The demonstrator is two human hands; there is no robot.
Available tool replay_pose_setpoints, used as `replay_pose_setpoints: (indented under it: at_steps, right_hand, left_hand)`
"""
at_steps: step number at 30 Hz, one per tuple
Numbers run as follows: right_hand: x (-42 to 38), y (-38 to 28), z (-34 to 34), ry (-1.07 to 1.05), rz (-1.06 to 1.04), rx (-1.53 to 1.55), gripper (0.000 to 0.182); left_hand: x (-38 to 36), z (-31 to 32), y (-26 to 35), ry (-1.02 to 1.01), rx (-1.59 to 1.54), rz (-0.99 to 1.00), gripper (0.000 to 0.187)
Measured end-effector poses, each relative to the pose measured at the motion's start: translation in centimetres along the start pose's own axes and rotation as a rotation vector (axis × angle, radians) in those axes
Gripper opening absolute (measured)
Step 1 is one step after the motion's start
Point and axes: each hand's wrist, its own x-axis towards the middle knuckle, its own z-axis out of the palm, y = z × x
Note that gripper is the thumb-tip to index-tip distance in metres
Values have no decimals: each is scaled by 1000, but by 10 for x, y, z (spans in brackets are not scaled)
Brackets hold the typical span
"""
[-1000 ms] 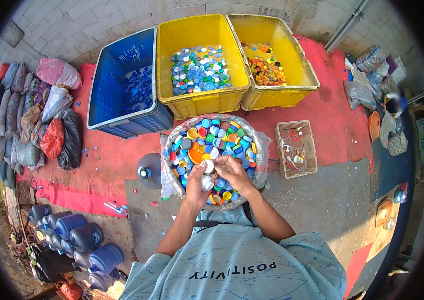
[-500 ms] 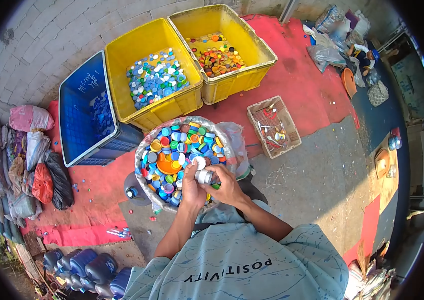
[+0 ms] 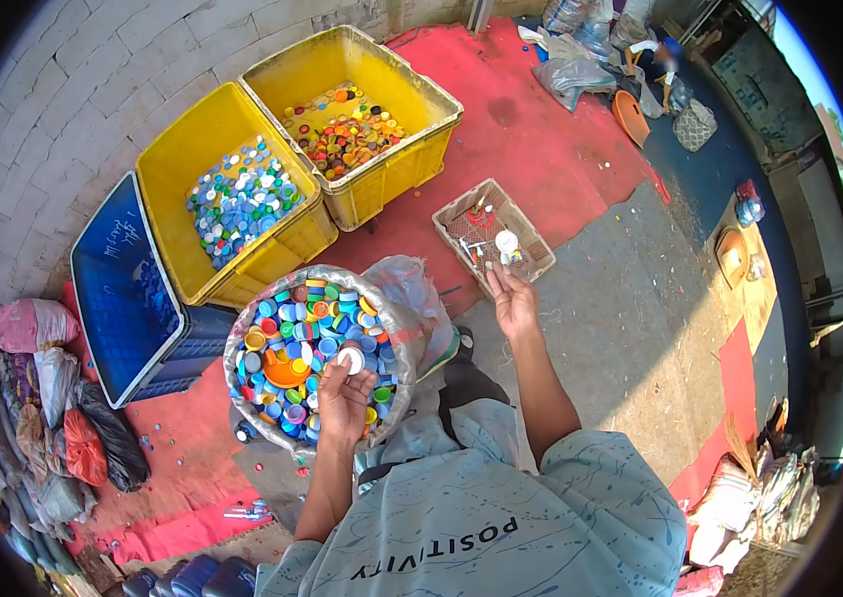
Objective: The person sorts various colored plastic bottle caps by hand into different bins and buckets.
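Note:
Over the round sack-lined tub (image 3: 404, 343) full of many-coloured bottle caps, my left hand (image 3: 344, 398) is closed on a white cap (image 3: 351, 359) at its fingertips. My right hand (image 3: 515, 303) reaches out to the front edge of the beige crate (image 3: 544, 261), its fingers apart and nothing held in them. A round white item (image 3: 507, 242) is just beyond those fingertips, over the crate. Inside the crate lie small red and white pieces.
Two yellow bins (image 3: 183, 289) (image 3: 342, 214) and a blue bin (image 3: 115, 393) hold sorted caps. Filled bags (image 3: 113, 438) are piled at left. Another person (image 3: 656, 62) is at the upper right, near an orange basin (image 3: 630, 117).
My hands have parted. The right one has moved from the tub to the crate and let go of the grey-white item; the left still holds the white cap. The view has turned right.

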Motion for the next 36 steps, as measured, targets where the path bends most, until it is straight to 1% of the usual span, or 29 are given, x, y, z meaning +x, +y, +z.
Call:
replay_pose_setpoints:
  at_steps: [3,4,7,8,11,14,15,17,18,19,20,21,25,27,29,30,33,34,36]
  right_hand:
    - [13,16,-16,18,-24,-66,38]
    - [10,25,-18,75,-4,-75,48]
    - [-19,49,-11,69,52,-130,64]
    - [-33,58,-3,98,57,-179,63]
    - [-67,89,6,11,162,-287,54]
    - [-91,105,30,-27,158,-441,47]
    - [-97,107,37,-40,103,-476,46]
    - [-98,108,56,-96,15,-546,43]
    - [-99,109,65,-142,-9,-590,43]
    - [-98,107,71,-186,-42,-634,42]
    - [-97,107,76,-254,-50,-708,45]
    - [-98,110,78,-332,-98,-720,42]
    - [-112,123,95,-625,-278,-1106,30]
    - [-127,128,105,-784,-397,-1277,23]
    - [-140,137,108,-1030,-453,-1377,20]
    - [-148,141,111,-1109,-470,-1472,17]
    - [-172,162,115,-1263,-438,-1513,16]
    - [-179,168,116,-1284,-542,-1557,18]
    - [-191,174,121,-1314,-579,-1693,21]
  left_hand:
    - [-7,-6,5,49,-46,-13,18]
    - [-9,-8,7,46,-73,4,18]
    - [-17,-22,16,74,-153,64,17]
    - [-18,-28,21,94,-176,72,16]
    - [-24,-47,30,163,-204,101,13]
    - [-31,-66,40,266,-216,154,15]
    - [-33,-76,43,221,-228,158,14]
    - [-40,-83,48,291,-221,227,12]
    - [-46,-75,55,314,-281,255,10]
    - [-46,-84,55,295,-288,267,11]
    - [-48,-92,55,321,-282,273,11]
    - [-51,-95,57,344,-273,275,11]
    - [-58,-105,55,373,-207,305,9]
    - [-59,-109,56,336,-253,335,10]
    - [-64,-113,59,297,-308,368,12]
    - [-68,-110,64,275,-339,386,13]
    - [-75,-117,67,232,-419,439,16]
    - [-76,-120,67,223,-440,462,16]
    - [-78,-124,66,241,-464,495,15]
